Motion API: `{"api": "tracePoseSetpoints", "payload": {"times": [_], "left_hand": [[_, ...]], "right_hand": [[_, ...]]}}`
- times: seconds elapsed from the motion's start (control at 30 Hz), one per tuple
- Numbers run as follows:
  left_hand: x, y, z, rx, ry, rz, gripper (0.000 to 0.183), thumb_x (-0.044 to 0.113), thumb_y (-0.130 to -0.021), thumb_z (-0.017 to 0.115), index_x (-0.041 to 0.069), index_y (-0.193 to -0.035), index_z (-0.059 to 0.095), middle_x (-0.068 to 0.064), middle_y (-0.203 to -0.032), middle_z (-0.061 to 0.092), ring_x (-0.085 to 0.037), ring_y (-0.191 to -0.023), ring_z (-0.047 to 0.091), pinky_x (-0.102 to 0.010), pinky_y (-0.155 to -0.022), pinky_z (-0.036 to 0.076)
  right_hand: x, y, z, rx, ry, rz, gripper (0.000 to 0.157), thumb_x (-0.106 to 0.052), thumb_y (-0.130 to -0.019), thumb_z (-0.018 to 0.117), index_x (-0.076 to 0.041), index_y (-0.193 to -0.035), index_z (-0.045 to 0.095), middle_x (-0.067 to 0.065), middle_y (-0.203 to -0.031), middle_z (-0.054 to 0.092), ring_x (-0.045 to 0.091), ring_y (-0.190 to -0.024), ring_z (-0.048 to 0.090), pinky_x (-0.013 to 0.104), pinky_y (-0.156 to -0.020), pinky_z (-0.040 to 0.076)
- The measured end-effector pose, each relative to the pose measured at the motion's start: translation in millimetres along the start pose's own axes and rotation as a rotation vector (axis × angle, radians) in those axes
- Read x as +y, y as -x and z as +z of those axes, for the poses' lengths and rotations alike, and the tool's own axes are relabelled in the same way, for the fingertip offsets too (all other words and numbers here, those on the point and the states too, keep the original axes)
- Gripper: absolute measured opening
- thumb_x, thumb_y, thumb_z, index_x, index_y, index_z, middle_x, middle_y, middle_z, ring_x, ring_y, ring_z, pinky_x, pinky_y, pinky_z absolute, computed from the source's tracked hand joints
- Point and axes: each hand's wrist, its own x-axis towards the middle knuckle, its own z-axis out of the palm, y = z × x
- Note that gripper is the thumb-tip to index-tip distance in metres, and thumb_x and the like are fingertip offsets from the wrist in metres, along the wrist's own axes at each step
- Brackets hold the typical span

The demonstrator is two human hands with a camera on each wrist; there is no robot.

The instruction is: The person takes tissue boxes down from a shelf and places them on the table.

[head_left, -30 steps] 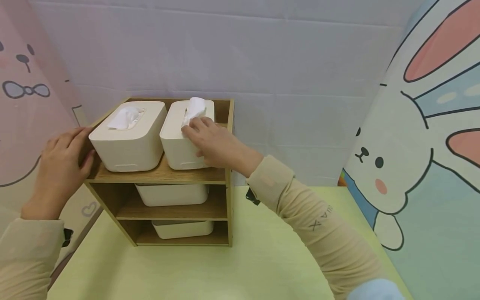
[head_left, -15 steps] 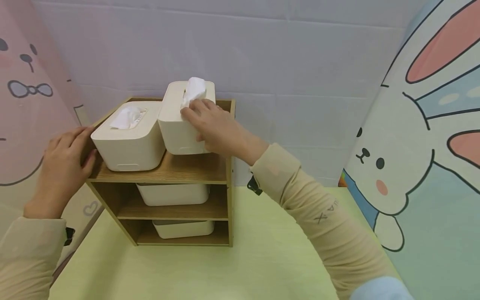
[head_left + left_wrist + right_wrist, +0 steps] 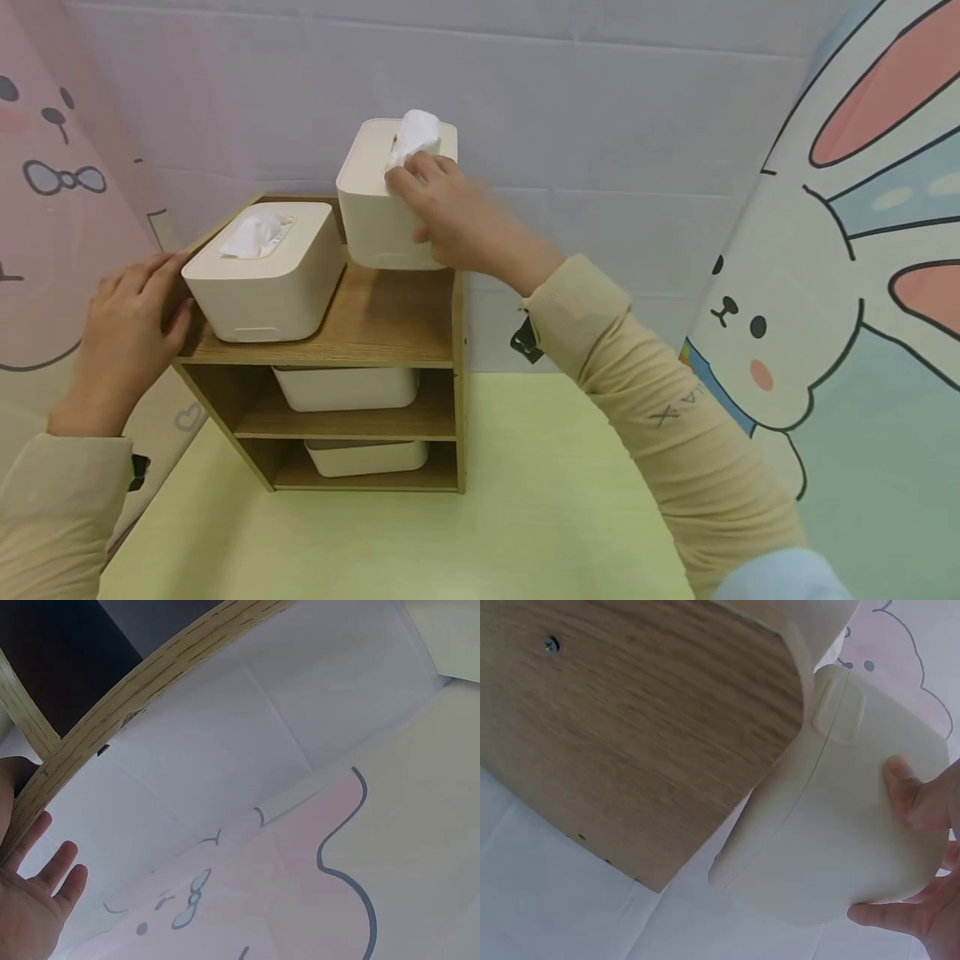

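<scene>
My right hand [image 3: 468,221] holds a cream tissue box [image 3: 378,229] in the air above the right part of a wooden shelf unit [image 3: 393,325]. White tissue sticks out of its lid. The right wrist view shows the thumb on one face of the box and fingers on another. My left hand [image 3: 127,337] grips the unit's left side panel [image 3: 142,690], thumb inside and fingers outside. Another cream tissue box [image 3: 251,308], also with tissue poking out, stands on the top shelf at the left, close to the left hand.
On the middle shelf sits a white bin [image 3: 348,389], and a similar bin [image 3: 367,458] is on the bottom shelf. The unit stands on a pale green table [image 3: 360,542]. Behind is a pale wall sheet [image 3: 600,167], with cartoon-printed sheets [image 3: 825,350] at the sides.
The right hand has lifted the right tissue box off the top shelf, upward and then slightly to the right. The left hand keeps its grip on the side panel.
</scene>
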Motion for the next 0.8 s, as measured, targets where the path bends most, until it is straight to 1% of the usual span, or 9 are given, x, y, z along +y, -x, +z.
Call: {"api": "tracePoseSetpoints", "payload": {"times": [0.17,0.3,0.37,0.57,0.8], "left_hand": [[-0.7,-0.2,0.4,0.007,0.005,0.005,0.058,0.0,-0.08,0.06,0.006,-0.135,0.043,-0.023,-0.13,0.047,-0.05,-0.112,0.039,-0.061,-0.095,0.028],[-1.9,0.2,0.9,0.031,0.006,0.025,0.058,-0.001,-0.079,0.06,0.006,-0.134,0.044,-0.024,-0.128,0.049,-0.05,-0.109,0.041,-0.06,-0.094,0.029],[-2.5,0.2,1.0,0.035,0.005,0.029,0.058,-0.001,-0.079,0.06,0.007,-0.134,0.044,-0.024,-0.128,0.049,-0.05,-0.109,0.041,-0.06,-0.096,0.029],[-3.7,-0.2,1.0,0.02,0.004,0.016,0.057,0.0,-0.08,0.06,0.006,-0.134,0.044,-0.024,-0.128,0.048,-0.049,-0.111,0.04,-0.059,-0.099,0.027],[-4.0,0.3,0.3,0.022,-0.002,0.028,0.058,0.001,-0.08,0.059,0.006,-0.135,0.043,-0.024,-0.128,0.048,-0.047,-0.112,0.041,-0.056,-0.101,0.027]], "right_hand": [[9.3,4.4,-6.0,0.028,0.004,0.019,0.048,-0.006,-0.081,0.063,-0.007,-0.123,0.042,0.012,-0.122,0.045,0.032,-0.114,0.044,0.037,-0.089,0.046],[16.8,8.8,-8.6,0.017,0.006,0.051,0.047,-0.006,-0.081,0.063,-0.008,-0.123,0.042,0.011,-0.124,0.044,0.033,-0.118,0.043,0.039,-0.091,0.046],[20.5,11.9,-9.3,0.012,0.001,0.07,0.047,-0.006,-0.081,0.063,-0.008,-0.123,0.042,0.012,-0.124,0.044,0.033,-0.119,0.042,0.04,-0.09,0.047],[33.7,23.7,-9.6,0.02,0.02,0.107,0.047,-0.007,-0.081,0.063,-0.007,-0.123,0.042,0.014,-0.125,0.044,0.034,-0.119,0.042,0.044,-0.087,0.048],[51.7,42.2,-8.7,0.049,0.011,0.133,0.046,-0.004,-0.08,0.063,-0.005,-0.122,0.043,0.017,-0.125,0.045,0.036,-0.118,0.042,0.046,-0.09,0.047]]}}
